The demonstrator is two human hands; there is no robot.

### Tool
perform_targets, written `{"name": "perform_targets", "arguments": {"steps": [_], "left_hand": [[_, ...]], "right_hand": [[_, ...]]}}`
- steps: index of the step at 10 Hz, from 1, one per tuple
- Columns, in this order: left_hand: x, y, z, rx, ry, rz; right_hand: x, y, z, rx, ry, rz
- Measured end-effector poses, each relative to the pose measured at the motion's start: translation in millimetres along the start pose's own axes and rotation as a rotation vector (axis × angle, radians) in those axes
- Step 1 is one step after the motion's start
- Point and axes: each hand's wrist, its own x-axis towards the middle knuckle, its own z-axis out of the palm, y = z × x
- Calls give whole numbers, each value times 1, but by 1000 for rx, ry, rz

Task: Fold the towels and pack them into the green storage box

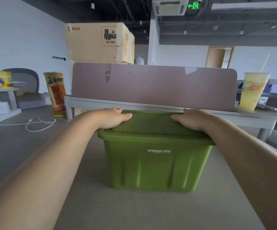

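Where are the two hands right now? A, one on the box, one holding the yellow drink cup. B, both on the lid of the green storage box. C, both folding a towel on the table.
B: the left hand and right hand both lie on the lid of the green storage box.
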Motion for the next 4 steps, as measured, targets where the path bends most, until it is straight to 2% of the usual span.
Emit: {"name": "perform_targets", "arguments": {"steps": [1,2,3,4], "left_hand": [[1,-1,0,-95,2,-5],[1,0,1,-75,-12,-11],[0,-1,3,-110,22,-11],[-5,-3,5,-214,192,16]], "right_hand": [[7,6,2,109,-1,46],[13,10,2,305,-79,58],[6,10,1,366,-82,66],[0,9,0,632,120,80]]}}
